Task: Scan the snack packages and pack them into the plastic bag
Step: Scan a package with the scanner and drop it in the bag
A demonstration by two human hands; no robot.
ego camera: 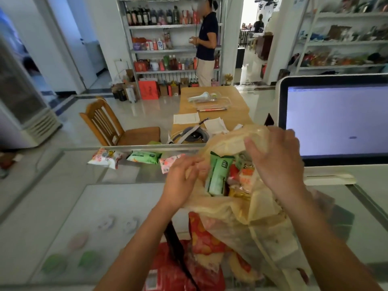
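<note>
Here, plastic bag [262, 217] between left hand [182, 179] and right hand [277, 162].

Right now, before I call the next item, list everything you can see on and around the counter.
Plastic bag: one, translucent yellowish, on the counter, centre-right, mouth open.
Packed snack packages: several, green, red, orange, upright inside the bag; exact count hidden.
Loose snack packages: three, white-pink, green, pink, along the counter's far edge.
Red package: one, red, counter's near edge.
Counter: one, glass-topped, pale.
Monitor: one, white-framed, lit, right of the bag.
Chair: one, wooden, beyond the counter.
Table: one, wooden, beyond the counter.
Left hand: one, grips the bag's near-left rim.
Right hand: one, grips the bag's far rim.
</note>
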